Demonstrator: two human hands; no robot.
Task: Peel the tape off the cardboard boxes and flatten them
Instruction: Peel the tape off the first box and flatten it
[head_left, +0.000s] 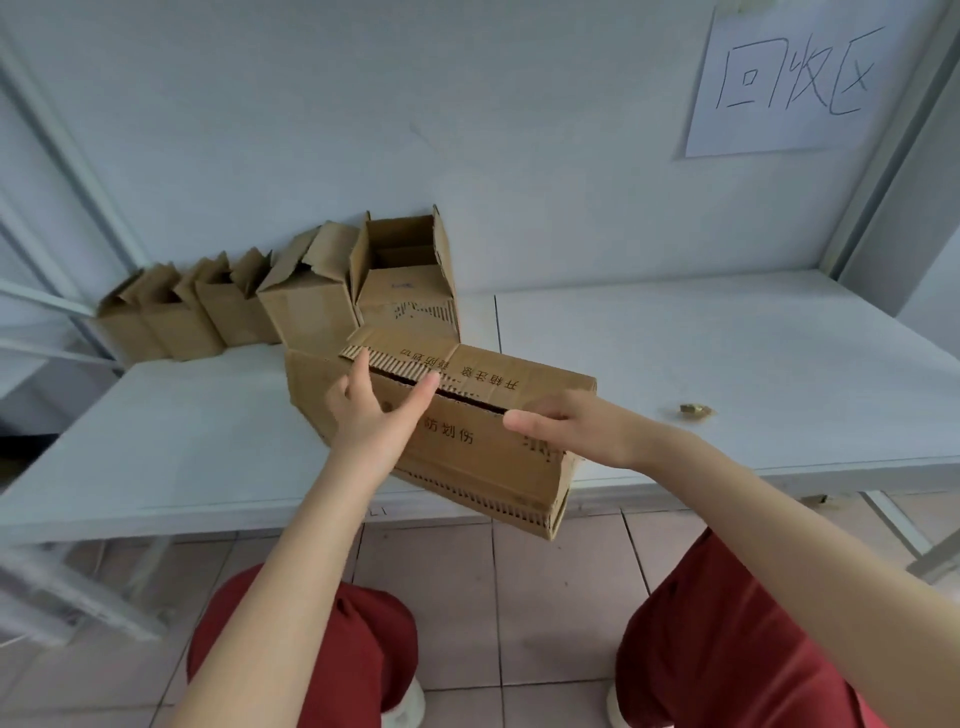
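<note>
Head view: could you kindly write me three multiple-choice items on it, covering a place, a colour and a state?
1. The near box lies: A on the floor, B at the front edge of the table, C on a shelf.
2. The trousers are: A blue, B grey, C red.
3. The back row of boxes is: A open-topped, B taped shut, C flattened.

B, it overhangs the front edge; C, both legs show red; A, their flaps stand up.
</note>
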